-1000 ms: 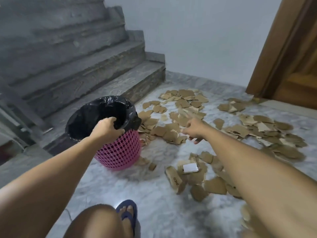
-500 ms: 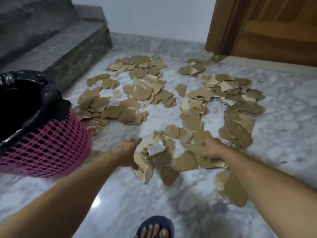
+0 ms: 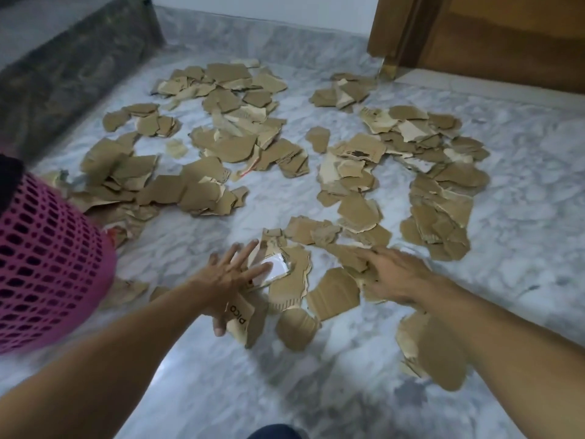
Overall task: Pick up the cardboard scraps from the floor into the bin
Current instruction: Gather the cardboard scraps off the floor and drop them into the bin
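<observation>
Step in hand: I judge I am about to gather the nearest heap of cardboard scraps [image 3: 319, 274] between my two hands.
Where the scraps lie: all over the marble floor [image 3: 522, 217], in several loose heaps; the nearest heap sits directly between my hands, the others beyond it toward the stair step [image 3: 72, 58] and the wooden door [image 3: 490, 36].
Key relation: the near heap runs across me, from one hand to the other, so each hand has an end of it; neither is clearly nearer.
Left hand [image 3: 226, 280]: fingers spread wide and straight, lying flat on the heap's left end over a white scrap [image 3: 277, 270]; a printed scrap [image 3: 240, 315] lies under the heel of the hand, by the thumb. It grips nothing.
Right hand [image 3: 395, 274]: fingers stretched out fairly flat, resting on the scraps at the heap's right end, pointing toward my left hand. No grip that I can see.
Bin [image 3: 47, 264]: pink mesh with a black liner, on the floor to my left, just beside the left hand's side of the heap.
Next move, as I judge it: sweep both hands inward, then lift the bunch leftward to the bin.
Risk: loose flat pieces may slide out from between my palms.
</observation>
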